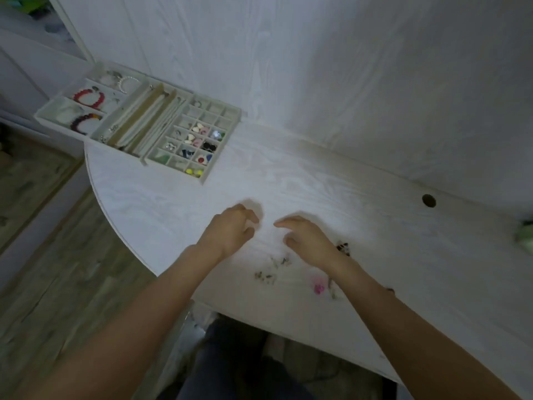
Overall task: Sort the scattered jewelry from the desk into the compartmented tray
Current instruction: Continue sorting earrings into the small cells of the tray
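Head view shows, nearest the desk's (pixel 331 180) front edge, the last loose jewelry: a pink piece (pixel 318 287), a cluster of small metallic bits (pixel 266 277), another small cluster (pixel 281 261) just beyond it, and a dark beaded piece (pixel 343 248) beside the right wrist. All are blurred, so their kinds cannot be told.

Above them both hands hover close together. The left hand (pixel 233 230) has its fingers curled inward; whether it pinches anything tiny cannot be told. The right hand (pixel 305 236) is spread, forefinger pointing toward the left, holding nothing visible.

Risks, as I judge them: the right forearm lies just over the pink piece and the dark beads, so a careless sweep could brush them off the near edge to the floor. The metallic bits are pale on a pale top and easy to miss or drop on the long carry to the tray.

Farther off, at the desk's far-left corner, sits the compartmented tray (pixel 222 145). Its near grid holds small earrings, hearts, a yellow piece (pixel 192 171) and a dark piece (pixel 208 145), one kind per cell, with several back cells bare. The middle slots (pixel 150 119) carry long pale rolls with a few chains or rings. The far section holds a red bead bracelet (pixel 88 96), a dark multicoloured bracelet (pixel 83 122) and a pearl bracelet (pixel 127 82). It overhangs the desk's corner, so a hard nudge might tip it.
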The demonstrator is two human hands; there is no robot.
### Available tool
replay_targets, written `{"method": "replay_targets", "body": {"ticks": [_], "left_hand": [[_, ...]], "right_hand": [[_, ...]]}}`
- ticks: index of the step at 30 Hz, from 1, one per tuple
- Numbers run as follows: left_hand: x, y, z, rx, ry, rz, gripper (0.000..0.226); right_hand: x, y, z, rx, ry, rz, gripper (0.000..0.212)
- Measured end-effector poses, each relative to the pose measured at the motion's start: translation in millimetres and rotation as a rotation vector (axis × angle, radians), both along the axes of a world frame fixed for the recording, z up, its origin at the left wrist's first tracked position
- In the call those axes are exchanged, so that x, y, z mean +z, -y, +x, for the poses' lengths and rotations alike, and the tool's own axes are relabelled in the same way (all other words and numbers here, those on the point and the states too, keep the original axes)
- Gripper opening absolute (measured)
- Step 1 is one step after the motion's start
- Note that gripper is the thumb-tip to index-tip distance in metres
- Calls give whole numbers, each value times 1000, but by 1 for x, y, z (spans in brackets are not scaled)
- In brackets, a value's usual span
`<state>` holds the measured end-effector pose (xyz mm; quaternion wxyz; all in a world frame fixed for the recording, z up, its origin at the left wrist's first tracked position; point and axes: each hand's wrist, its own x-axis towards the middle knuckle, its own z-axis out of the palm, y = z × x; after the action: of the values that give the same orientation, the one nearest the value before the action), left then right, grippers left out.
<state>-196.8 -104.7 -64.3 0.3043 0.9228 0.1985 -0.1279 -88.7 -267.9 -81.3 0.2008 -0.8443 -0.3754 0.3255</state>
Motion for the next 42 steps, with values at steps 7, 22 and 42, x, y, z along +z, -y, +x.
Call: {"method": "replay_targets", "body": {"ticks": [7,22,42], "left_hand": [[-23,61,-34,87,-141,61,63],[-27,78,-17,280,-38,-159,27],[1,89,-12,392,246,-327,15]], "right_hand": [[-13,31,-21,69,-20,11,37],[-14,29,-24,-23,-17,41,20],[13,38,-4,-274,-378,330,19]]}}
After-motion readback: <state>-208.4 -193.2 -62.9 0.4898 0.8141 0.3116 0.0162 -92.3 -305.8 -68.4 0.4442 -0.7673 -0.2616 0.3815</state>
